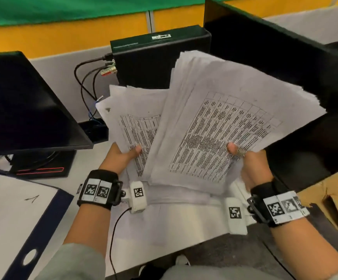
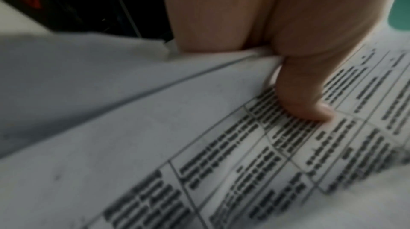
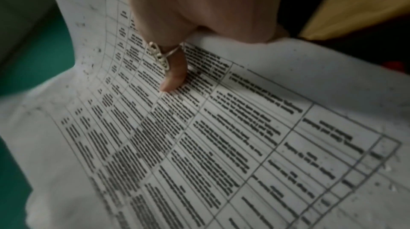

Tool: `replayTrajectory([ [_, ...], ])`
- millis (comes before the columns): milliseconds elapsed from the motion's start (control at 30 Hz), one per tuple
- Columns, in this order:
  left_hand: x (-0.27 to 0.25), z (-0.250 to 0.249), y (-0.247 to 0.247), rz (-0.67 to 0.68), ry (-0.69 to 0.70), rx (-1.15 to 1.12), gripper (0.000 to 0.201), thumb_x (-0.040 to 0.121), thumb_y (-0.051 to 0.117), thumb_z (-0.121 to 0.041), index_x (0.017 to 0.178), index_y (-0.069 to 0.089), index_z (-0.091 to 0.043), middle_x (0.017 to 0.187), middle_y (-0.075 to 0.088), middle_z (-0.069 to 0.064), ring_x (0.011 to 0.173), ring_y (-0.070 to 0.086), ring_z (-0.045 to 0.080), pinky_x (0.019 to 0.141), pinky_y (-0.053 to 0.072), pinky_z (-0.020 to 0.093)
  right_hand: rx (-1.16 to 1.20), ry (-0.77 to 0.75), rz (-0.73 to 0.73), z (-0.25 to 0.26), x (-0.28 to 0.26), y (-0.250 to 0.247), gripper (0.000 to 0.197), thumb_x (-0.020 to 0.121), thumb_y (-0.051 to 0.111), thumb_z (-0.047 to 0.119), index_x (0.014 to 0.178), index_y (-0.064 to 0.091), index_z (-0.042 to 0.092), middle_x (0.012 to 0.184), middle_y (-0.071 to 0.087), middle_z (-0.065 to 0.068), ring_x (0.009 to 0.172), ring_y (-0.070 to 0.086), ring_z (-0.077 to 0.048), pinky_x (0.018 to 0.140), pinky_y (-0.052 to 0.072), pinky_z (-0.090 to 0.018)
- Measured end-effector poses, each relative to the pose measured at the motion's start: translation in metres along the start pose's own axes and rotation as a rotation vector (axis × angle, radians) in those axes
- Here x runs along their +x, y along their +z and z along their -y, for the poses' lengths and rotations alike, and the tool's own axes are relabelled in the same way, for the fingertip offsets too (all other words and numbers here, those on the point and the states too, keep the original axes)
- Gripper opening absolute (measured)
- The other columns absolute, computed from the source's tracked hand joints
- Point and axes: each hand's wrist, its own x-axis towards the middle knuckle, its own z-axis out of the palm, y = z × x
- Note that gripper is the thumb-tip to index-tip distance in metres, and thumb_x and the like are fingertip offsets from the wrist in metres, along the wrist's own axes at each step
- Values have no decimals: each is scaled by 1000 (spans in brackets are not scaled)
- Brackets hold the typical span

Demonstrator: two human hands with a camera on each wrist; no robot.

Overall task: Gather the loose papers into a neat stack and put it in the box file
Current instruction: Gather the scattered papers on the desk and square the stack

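I hold two bundles of printed papers above the desk. My left hand (image 1: 130,154) grips the smaller bundle (image 1: 131,116) at its near edge, with the thumb (image 2: 306,106) pressed on the top sheet (image 2: 199,145). My right hand (image 1: 237,153) grips the thicker bundle (image 1: 224,118), and its ringed thumb (image 3: 173,75) lies on the printed table (image 3: 221,136). The right bundle overlaps the left one. The fingers of both hands are hidden under the paper. The dark blue box file (image 1: 49,225) lies open at the lower left with a white sheet in it.
More white sheets (image 1: 174,221) lie on the desk beneath my hands. A black monitor (image 1: 22,102) stands at the left, with a black computer case (image 1: 154,57) and cables (image 1: 85,83) behind the papers. A second black screen (image 1: 285,57) and torn cardboard (image 1: 325,199) are at the right.
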Motion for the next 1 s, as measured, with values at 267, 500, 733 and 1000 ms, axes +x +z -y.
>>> replayTrajectory([
  [267, -10, -42, -7, -35, 153, -39, 42, 88, 61, -14, 128, 49, -10, 122, 59, 6, 113, 54, 19, 105, 39, 39, -61, -80, 208, 31, 21, 33, 93, 45, 89, 36, 119, 50, -3, 106, 60, -15, 99, 62, -25, 101, 42, -50],
  [500, -29, -76, 26, -57, 128, -356, 112, 56, 54, -82, 137, 38, -7, 142, 41, 21, 128, 45, 32, 106, 38, 46, -11, -134, 182, 17, 12, 59, 53, 72, 75, 5, 120, 54, 1, 126, 58, -20, 117, 57, -32, 99, 44, -53],
  [733, -44, -30, 20, 158, 434, 73, 111, 45, 83, -9, 137, 23, -22, 127, 48, -9, 116, 50, -7, 97, 41, 9, 7, -176, -24, 15, 17, 58, 32, 75, 70, -4, 102, 65, 11, 100, 68, 1, 98, 66, -12, 93, 51, -36],
  [1000, -22, -27, 49, -302, 198, -261, 70, 54, 90, -22, 111, 50, -28, 118, 60, -2, 112, 57, 15, 99, 48, 40, -220, -374, 82, 13, 2, 66, 44, 72, 75, 2, 112, 61, 9, 101, 67, 5, 96, 66, -4, 84, 54, -23],
])
